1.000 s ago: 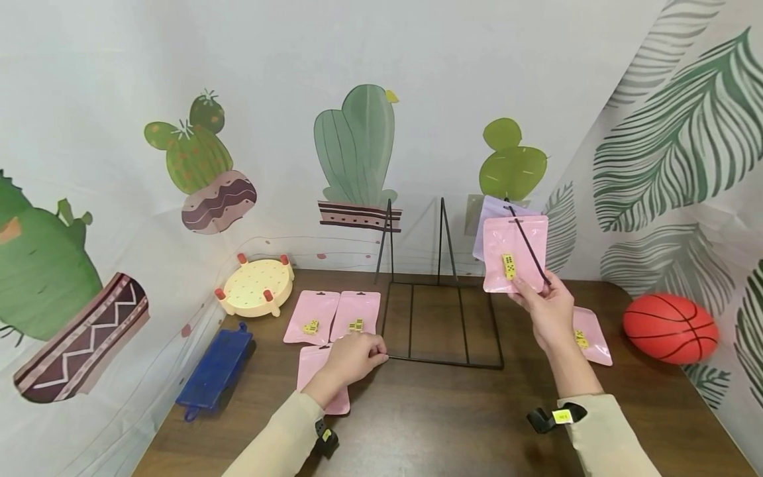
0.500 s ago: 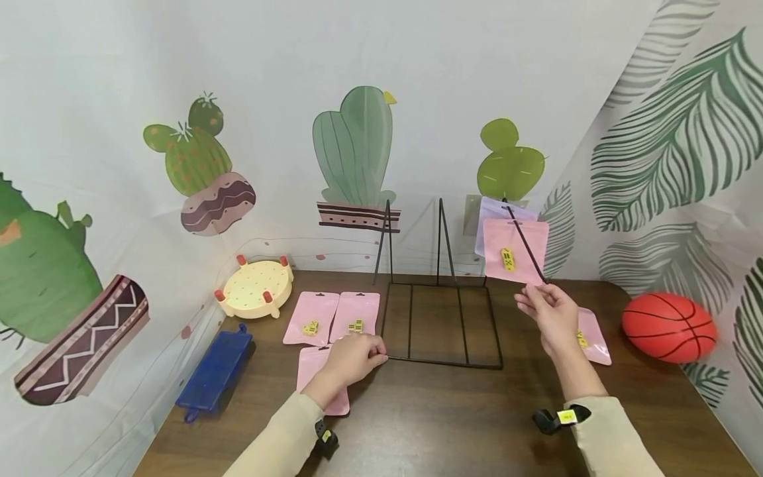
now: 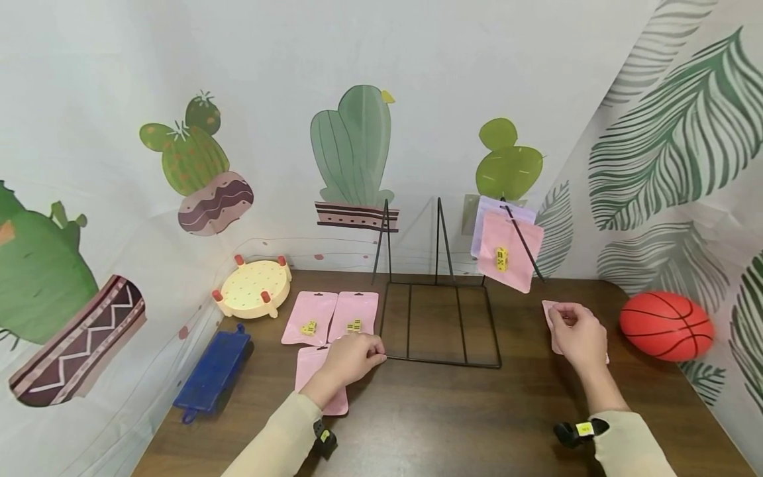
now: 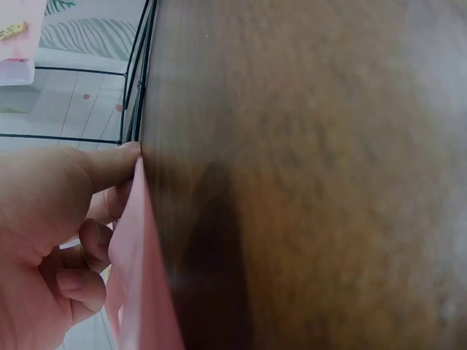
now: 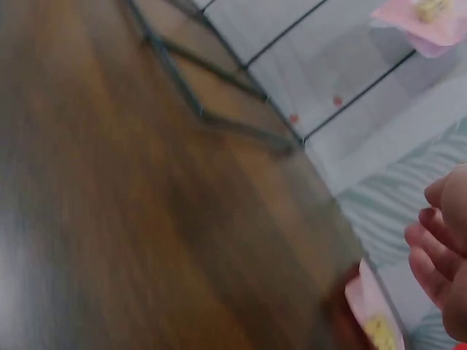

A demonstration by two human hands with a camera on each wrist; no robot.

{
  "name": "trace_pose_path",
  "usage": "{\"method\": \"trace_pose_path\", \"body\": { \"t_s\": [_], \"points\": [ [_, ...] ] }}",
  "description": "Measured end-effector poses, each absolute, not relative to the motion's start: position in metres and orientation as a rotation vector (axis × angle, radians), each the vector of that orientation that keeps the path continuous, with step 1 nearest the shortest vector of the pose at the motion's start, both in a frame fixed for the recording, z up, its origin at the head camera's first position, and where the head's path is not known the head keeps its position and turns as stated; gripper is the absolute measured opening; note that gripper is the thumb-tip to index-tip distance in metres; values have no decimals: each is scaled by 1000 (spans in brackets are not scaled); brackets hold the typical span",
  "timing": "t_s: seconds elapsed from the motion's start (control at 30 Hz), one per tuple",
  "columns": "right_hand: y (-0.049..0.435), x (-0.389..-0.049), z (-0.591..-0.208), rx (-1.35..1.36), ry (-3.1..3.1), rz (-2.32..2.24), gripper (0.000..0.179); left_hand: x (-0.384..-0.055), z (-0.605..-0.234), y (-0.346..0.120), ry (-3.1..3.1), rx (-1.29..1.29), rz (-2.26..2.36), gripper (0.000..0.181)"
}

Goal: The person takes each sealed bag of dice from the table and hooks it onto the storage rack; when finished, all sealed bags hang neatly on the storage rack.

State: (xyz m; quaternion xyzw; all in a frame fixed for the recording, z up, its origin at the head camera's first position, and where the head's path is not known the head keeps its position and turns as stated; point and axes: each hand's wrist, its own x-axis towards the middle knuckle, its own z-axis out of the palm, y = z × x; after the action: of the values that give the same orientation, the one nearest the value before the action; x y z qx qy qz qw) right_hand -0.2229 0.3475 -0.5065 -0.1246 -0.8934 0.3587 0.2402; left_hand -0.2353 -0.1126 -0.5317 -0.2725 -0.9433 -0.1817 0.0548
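My left hand [image 3: 353, 359] pinches the front left corner of a black wire rack [image 3: 441, 362], thumb and fingertip on the bar. Beside and under that hand lie several pink zip pouches [image 3: 310, 319] with yellow dice in them. My right hand [image 3: 579, 334] is over another pink pouch [image 3: 550, 311] on the right, partly hidden by the hand. In the right wrist view its fingers are loosely bent, apart from the pouch [image 5: 373, 310], holding nothing. On the rack's right rod hangs a pink pouch [image 3: 517, 255], tilted, in front of a lilac one [image 3: 490, 207].
A red basketball [image 3: 666, 326] sits at the right, close to the right hand. On the left are a cream round toy stool [image 3: 253, 288] with red-tipped legs and a blue plastic tray [image 3: 213, 371]. The rack's other upright rods [image 3: 438, 238] stand at the table's back.
My right hand has let go of the pink pouch on the rod and moved down and right to the pouch on the table. The hung pouch has swung. My left hand stays put.
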Motion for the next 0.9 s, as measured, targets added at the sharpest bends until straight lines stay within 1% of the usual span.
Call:
{"method": "trace_pose_path", "body": {
  "t_s": [0.17, 0.4, 0.5, 0.9],
  "points": [
    [366, -217, -517, -356, -2548, 842, 37, -235, -531, -113, -2870, -827, -560, 10],
    [379, -214, -524, -444, -2708, 818, 66, -236, -531, -112, -2877, -827, -557, 10],
    [382, -212, -525, -470, -2776, 834, 74, -236, -531, -112, -2874, -824, -558, 10],
    [386, -209, -522, -535, -2834, 932, 88, -235, -531, -111, -2878, -825, -548, 11]
  ]
}}
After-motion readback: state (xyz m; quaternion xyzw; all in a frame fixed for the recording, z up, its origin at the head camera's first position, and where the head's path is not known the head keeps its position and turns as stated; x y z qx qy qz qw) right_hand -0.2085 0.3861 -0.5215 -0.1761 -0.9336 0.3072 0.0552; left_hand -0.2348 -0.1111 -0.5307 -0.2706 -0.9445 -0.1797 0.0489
